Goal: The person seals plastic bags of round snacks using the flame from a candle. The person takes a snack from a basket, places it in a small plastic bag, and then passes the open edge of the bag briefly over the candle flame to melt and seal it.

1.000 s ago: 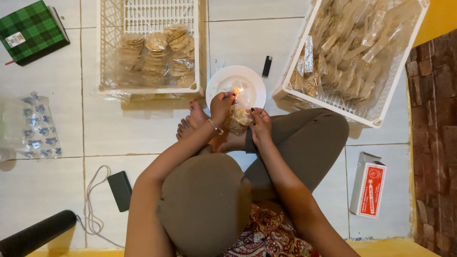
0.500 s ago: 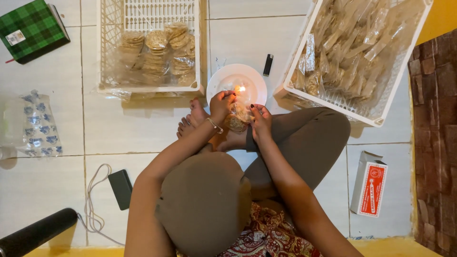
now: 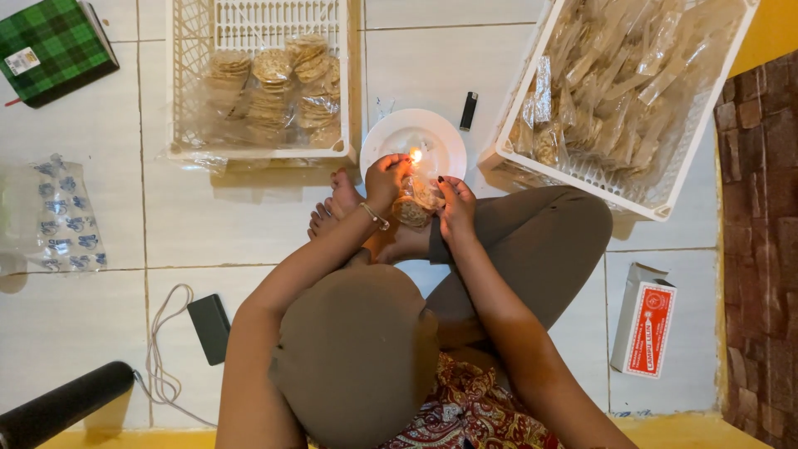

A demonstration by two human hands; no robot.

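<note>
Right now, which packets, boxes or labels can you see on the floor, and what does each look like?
Small clear packet of crackers: held in both hands beside a flame.
Filled clear packets: piled in the white crate, upper right.
Box: right floor, oblong, white and red.
Plastic bag: left floor, clear with blue print.
Green checked pouch: top left, small white label.

A single view looks straight down from above the seated person's head (which fills the lower middle), fairly high, taking in the tiled floor [image 3: 249,233] all round.
</note>
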